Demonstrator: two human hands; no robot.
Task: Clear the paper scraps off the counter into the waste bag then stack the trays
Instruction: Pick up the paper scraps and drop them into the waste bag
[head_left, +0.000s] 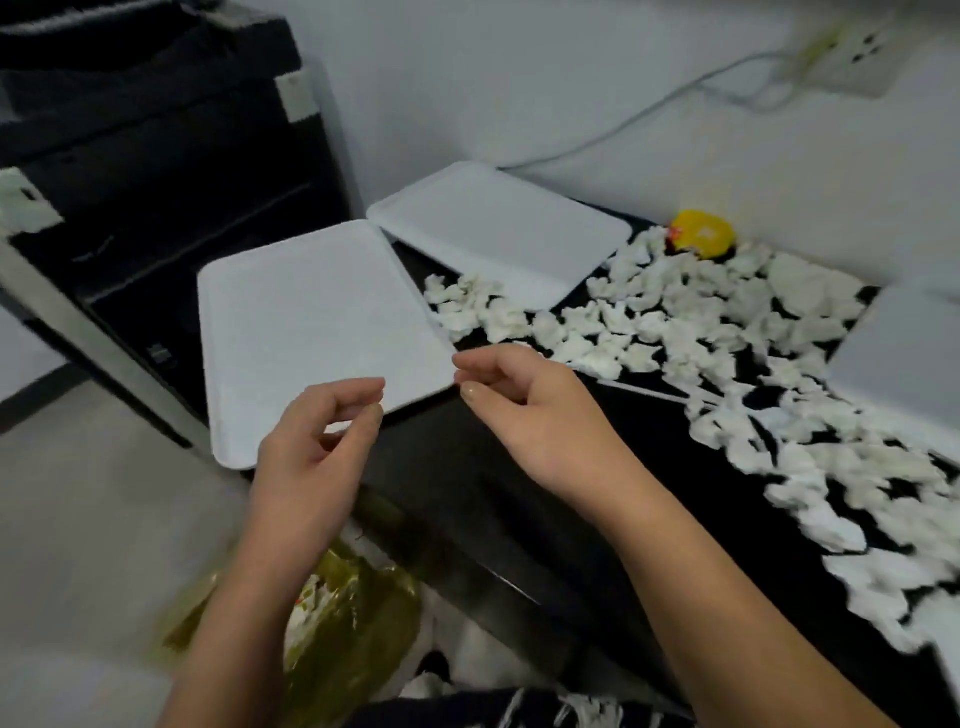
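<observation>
Several crumpled white paper scraps (727, 353) lie spread over the black counter (519, 467), from its middle out to the right. A white tray (311, 322) overhangs the counter's left end, and a second white tray (498, 228) lies behind it near the wall. A third white tray (904, 353) shows at the right edge. My left hand (317, 447) hovers over the near tray's front edge with loosely curled fingers and holds nothing. My right hand (530, 410) hovers by the near tray's right corner, fingers curled, empty. A yellow-green waste bag (353, 613) hangs open below the counter with scraps inside.
A black machine (156, 156) stands to the left of the trays. A yellow object (701, 234) sits at the back of the counter among the scraps. A grey cable (649, 114) runs along the white wall to a socket (852, 52).
</observation>
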